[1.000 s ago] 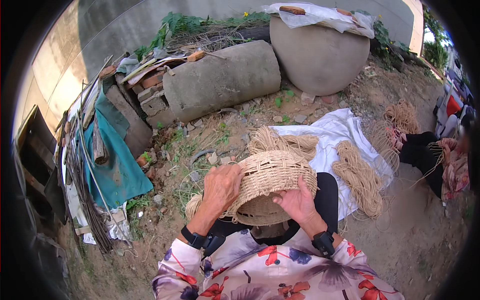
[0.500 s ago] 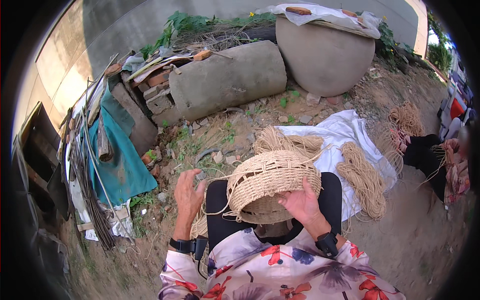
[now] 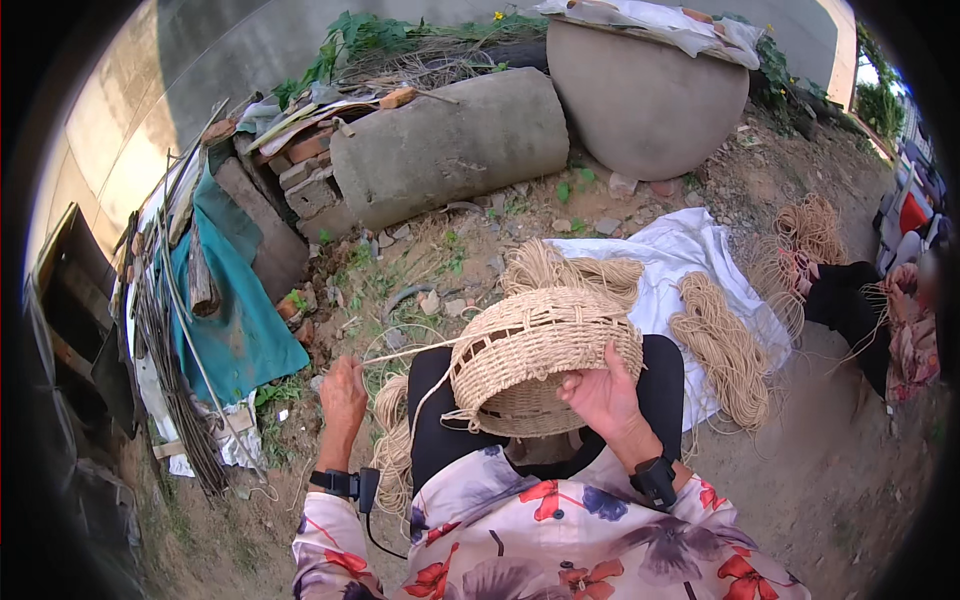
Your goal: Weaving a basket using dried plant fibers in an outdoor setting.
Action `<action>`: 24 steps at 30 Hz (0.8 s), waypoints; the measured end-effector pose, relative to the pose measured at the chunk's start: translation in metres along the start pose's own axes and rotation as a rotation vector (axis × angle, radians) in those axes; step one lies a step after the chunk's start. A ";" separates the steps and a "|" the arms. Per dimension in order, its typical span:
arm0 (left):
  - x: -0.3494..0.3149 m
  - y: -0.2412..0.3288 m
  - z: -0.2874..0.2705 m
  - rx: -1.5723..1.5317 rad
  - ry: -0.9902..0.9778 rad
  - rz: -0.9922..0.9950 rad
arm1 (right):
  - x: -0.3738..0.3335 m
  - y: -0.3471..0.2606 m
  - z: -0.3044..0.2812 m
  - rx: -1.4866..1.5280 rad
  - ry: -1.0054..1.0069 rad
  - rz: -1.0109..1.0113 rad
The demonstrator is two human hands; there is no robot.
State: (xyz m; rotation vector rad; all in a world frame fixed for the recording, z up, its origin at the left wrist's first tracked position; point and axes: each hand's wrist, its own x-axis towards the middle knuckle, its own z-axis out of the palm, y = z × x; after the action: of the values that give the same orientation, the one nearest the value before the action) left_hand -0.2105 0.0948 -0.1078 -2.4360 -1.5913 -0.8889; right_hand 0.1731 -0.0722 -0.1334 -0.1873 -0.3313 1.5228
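A round woven straw basket (image 3: 545, 345) rests tilted on my lap, its opening turned toward me and an openwork band around its side. My right hand (image 3: 606, 392) grips the basket's right rim, thumb up on the outside and fingers at the opening. Out to the left, my left hand (image 3: 343, 392) is closed on a straw cord (image 3: 410, 353) that runs taut to the basket's upper left side. Another loose strand (image 3: 422, 403) hangs from the basket's left edge.
Bundles of straw cord (image 3: 722, 350) lie on a white sheet (image 3: 690, 245), with more cord (image 3: 393, 425) by my left leg. A concrete cylinder (image 3: 450, 150) and a big clay vat (image 3: 645, 100) stand behind. Another person (image 3: 850, 310) sits at the right with cord.
My left hand has moved left and down, closing from open fingers onto the cord, which is now pulled straight. My right hand stays on the basket.
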 end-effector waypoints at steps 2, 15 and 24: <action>-0.030 -0.076 -0.011 0.221 -0.066 -0.281 | 0.000 0.001 0.000 0.005 0.010 0.003; 0.028 0.160 -0.011 -0.509 -0.054 0.229 | 0.001 0.000 0.001 -0.044 0.043 0.017; 0.017 0.098 0.021 -0.264 -0.068 0.193 | 0.002 -0.001 0.001 -0.034 0.083 0.010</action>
State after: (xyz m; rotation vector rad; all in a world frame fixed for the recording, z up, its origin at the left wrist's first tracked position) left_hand -0.1120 0.0724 -0.0940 -2.7679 -1.2998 -1.0503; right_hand 0.1737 -0.0706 -0.1324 -0.2781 -0.2908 1.5158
